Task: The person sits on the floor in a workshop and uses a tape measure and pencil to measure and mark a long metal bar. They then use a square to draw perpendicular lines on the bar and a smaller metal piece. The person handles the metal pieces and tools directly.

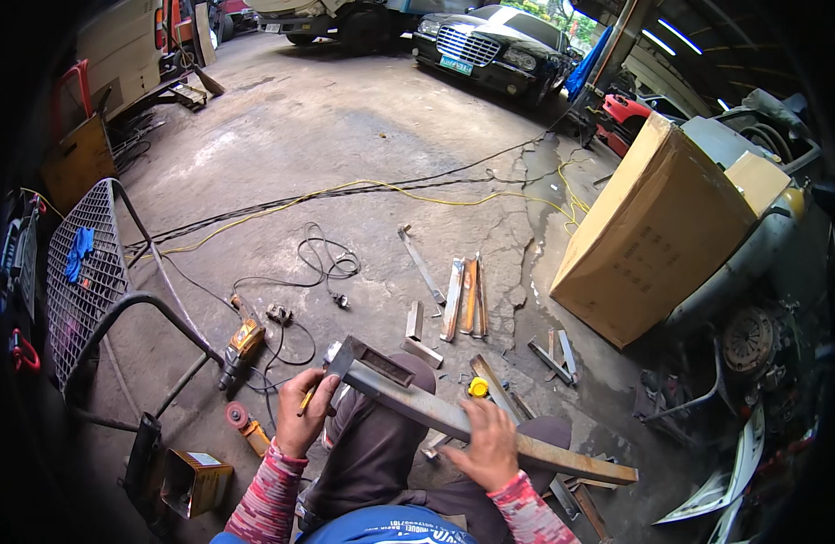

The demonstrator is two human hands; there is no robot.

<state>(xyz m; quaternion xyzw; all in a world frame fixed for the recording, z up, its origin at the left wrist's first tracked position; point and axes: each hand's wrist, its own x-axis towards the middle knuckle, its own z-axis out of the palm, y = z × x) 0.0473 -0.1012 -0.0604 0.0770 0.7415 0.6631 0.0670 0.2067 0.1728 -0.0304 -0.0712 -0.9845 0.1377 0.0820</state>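
A long rusty steel angle bar (562, 459) lies across my knees, running from upper left to lower right. My right hand (486, 444) presses flat on its middle and holds it down. My left hand (304, 419) grips a short yellow marker (306, 400) just left of the bar's near end, where a square cut-out plate (377, 364) is fixed. A yellow tape measure (477, 387) rests on the floor beyond the bar.
Several short steel offcuts (463, 297) lie on the concrete ahead. An orange drill (243, 343) with cords, a grinder (245, 424) and a small box (193, 482) sit at left beside a mesh metal frame (84, 281). A big cardboard box (653, 231) stands right; a black car (494, 45) is parked behind.
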